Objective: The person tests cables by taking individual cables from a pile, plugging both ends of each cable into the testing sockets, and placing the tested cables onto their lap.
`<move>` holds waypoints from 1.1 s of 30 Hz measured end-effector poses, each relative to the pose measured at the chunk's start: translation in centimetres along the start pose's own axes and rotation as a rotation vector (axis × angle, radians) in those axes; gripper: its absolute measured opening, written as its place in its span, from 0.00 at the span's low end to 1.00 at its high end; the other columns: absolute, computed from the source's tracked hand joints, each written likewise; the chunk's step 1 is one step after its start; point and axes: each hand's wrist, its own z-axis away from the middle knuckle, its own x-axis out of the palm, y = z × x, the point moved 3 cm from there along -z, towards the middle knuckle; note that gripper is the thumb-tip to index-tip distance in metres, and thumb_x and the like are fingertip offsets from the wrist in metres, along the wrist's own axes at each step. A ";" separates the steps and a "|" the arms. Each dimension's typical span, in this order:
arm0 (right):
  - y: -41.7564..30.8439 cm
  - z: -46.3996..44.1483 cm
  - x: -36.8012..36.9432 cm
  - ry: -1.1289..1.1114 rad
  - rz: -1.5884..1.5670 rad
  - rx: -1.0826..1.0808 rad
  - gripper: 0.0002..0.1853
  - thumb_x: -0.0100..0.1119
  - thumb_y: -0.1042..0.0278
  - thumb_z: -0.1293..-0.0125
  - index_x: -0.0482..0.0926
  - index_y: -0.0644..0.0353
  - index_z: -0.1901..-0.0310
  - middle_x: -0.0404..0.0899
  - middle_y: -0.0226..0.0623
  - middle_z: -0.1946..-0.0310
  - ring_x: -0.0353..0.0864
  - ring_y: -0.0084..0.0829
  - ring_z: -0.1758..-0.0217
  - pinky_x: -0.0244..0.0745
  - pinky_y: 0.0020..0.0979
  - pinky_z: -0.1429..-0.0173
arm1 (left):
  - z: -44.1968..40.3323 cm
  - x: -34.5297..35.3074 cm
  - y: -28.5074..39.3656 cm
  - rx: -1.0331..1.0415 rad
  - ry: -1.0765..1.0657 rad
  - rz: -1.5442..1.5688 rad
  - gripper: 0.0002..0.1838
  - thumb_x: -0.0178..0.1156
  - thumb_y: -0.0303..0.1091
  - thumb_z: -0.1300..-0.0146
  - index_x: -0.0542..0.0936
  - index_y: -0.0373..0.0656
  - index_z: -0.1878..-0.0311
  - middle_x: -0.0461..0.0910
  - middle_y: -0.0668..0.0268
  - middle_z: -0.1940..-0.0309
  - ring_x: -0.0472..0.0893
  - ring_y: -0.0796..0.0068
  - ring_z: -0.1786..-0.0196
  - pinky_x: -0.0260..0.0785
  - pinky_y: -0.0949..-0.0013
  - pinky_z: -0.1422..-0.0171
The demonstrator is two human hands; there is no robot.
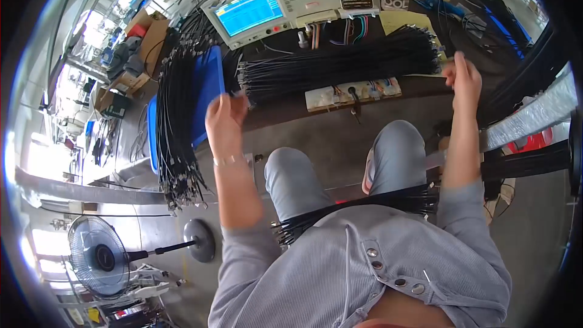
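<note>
A thick bundle of black cables [340, 65] with connectors at both ends lies across the bench in front of the tester [291, 1]. Beside its left end is my left hand [226, 115], fingers curled; whether it holds a cable end is too small to tell. My right hand [463, 76] is raised just past the bundle's right end, its fingers bent together, with any thin thing in them unclear. Below the bundle, a pale fixture board [353, 93] with small wired connectors sits at the bench's front edge. More black cables [382, 205] rest across my lap.
Another cable bundle [176, 109] hangs over a blue tray [208, 94] on the left. Cardboard boxes [152, 45] stand farther left. A fan [100, 255] is at the lower left. A plastic-wrapped bar [534, 115] runs along the right. Yellow paper [405, 21] lies behind the bundle.
</note>
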 end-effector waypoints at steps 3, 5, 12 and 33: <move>2.1 -5.5 1.7 -0.006 0.014 0.032 0.20 0.54 0.52 0.36 0.77 0.62 0.75 0.73 0.28 0.85 0.65 0.15 0.85 0.55 0.19 0.80 | -7.9 0.4 -0.3 0.136 -0.032 -0.455 0.14 0.60 0.37 0.40 0.79 0.33 0.67 0.81 0.63 0.72 0.78 0.78 0.69 0.67 0.74 0.65; 2.5 -7.0 3.0 -0.005 0.176 -0.003 0.20 0.54 0.52 0.37 0.77 0.62 0.76 0.72 0.28 0.86 0.68 0.17 0.84 0.59 0.20 0.79 | -12.0 1.2 -1.7 0.251 0.004 -0.821 0.18 0.64 0.42 0.45 0.82 0.34 0.64 0.82 0.58 0.68 0.81 0.69 0.65 0.69 0.69 0.59; 2.0 -4.5 0.9 0.133 0.260 -0.144 0.22 0.54 0.49 0.36 0.75 0.61 0.78 0.66 0.26 0.89 0.63 0.17 0.85 0.53 0.21 0.78 | -9.2 -1.5 -1.5 0.603 0.264 -0.897 0.22 0.63 0.43 0.44 0.79 0.32 0.57 0.81 0.51 0.62 0.79 0.59 0.56 0.69 0.63 0.49; 7.8 21.4 2.9 -1.529 0.316 0.107 0.16 0.59 0.58 0.41 0.78 0.62 0.59 0.79 0.41 0.65 0.78 0.36 0.60 0.71 0.33 0.55 | 16.1 -2.3 -6.6 0.011 -0.919 -0.989 0.08 0.59 0.29 0.44 0.81 0.39 0.61 0.80 0.58 0.71 0.79 0.66 0.68 0.69 0.68 0.62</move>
